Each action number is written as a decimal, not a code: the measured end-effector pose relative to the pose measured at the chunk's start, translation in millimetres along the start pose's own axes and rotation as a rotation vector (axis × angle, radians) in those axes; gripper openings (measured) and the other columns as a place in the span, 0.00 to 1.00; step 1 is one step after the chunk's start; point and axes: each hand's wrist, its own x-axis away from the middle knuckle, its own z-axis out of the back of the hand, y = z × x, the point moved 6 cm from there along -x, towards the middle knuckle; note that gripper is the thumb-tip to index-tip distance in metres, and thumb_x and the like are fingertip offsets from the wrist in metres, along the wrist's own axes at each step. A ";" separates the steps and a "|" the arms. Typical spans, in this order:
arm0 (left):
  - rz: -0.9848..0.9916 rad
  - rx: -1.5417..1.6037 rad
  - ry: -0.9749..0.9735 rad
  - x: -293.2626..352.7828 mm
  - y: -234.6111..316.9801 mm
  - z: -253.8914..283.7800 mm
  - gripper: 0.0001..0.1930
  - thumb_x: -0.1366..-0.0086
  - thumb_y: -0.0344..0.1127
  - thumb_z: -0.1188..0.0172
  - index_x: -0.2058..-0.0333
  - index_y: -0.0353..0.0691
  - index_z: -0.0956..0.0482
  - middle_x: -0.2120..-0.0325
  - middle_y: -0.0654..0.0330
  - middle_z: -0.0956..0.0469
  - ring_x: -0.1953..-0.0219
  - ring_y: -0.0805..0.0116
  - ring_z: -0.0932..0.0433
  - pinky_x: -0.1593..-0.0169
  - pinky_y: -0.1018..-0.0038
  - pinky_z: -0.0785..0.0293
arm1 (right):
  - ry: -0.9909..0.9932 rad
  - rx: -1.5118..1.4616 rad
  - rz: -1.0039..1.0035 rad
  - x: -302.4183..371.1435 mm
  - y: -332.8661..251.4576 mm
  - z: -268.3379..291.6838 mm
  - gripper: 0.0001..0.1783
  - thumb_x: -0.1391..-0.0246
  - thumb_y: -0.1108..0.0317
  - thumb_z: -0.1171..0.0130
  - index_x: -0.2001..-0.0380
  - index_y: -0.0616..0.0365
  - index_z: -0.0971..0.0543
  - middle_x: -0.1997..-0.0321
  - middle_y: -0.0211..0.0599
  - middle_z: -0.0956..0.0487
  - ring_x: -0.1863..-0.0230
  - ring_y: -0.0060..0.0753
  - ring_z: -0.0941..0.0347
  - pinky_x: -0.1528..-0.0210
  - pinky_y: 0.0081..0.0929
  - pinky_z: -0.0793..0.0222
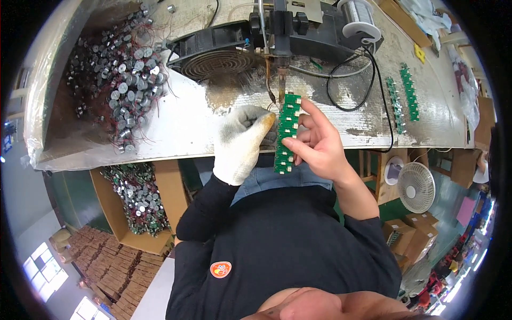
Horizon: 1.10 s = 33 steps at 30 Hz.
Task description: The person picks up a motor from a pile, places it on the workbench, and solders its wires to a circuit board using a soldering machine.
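Observation:
A green circuit board strip (288,124) with small white parts in a row is held upright in front of me, in the middle of the view. My bare right hand (322,148) grips its right edge between thumb and fingers. On my left hand (240,140) is a white glove with a stained thumb; its fingers are pinched together close to the board's left edge, and what lies in them is hidden. Just above the board's top end, the soldering iron (282,80) points down from its stand. A thin solder feed tube (270,80) runs beside it.
Left on the bench lies a heap of small round metal parts with red wires (128,85). A black fan (218,64) and a solder spool (361,18) stand at the back. Two more board strips (409,93) lie right, past a looped black cable (328,88). Below left is a filled carton (109,205).

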 end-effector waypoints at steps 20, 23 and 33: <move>0.006 0.059 0.005 1.0 17.3 -7.9 0.09 0.38 0.32 0.42 0.66 0.29 0.23 0.74 0.61 0.22 0.71 0.78 0.25 0.67 0.79 0.28 | -0.013 -0.004 -0.004 1.2 0.2 -0.8 0.41 0.48 0.81 0.41 0.34 0.63 0.49 0.56 0.42 0.27 0.73 0.19 0.26 0.78 0.14 0.30; -0.009 0.056 0.036 -1.0 11.6 -5.4 0.09 0.38 0.32 0.41 0.67 0.30 0.22 0.74 0.62 0.22 0.71 0.78 0.25 0.68 0.80 0.28 | -0.014 -0.007 0.004 2.1 0.1 -0.8 0.41 0.48 0.81 0.41 0.34 0.63 0.49 0.56 0.42 0.27 0.73 0.19 0.26 0.77 0.14 0.30; -0.004 0.099 0.028 -3.8 7.3 -3.0 0.08 0.38 0.31 0.41 0.67 0.31 0.23 0.73 0.62 0.23 0.71 0.79 0.26 0.67 0.80 0.29 | -0.022 -0.016 0.032 -0.5 0.2 -0.2 0.41 0.47 0.81 0.41 0.34 0.62 0.50 0.56 0.42 0.27 0.71 0.20 0.25 0.77 0.14 0.29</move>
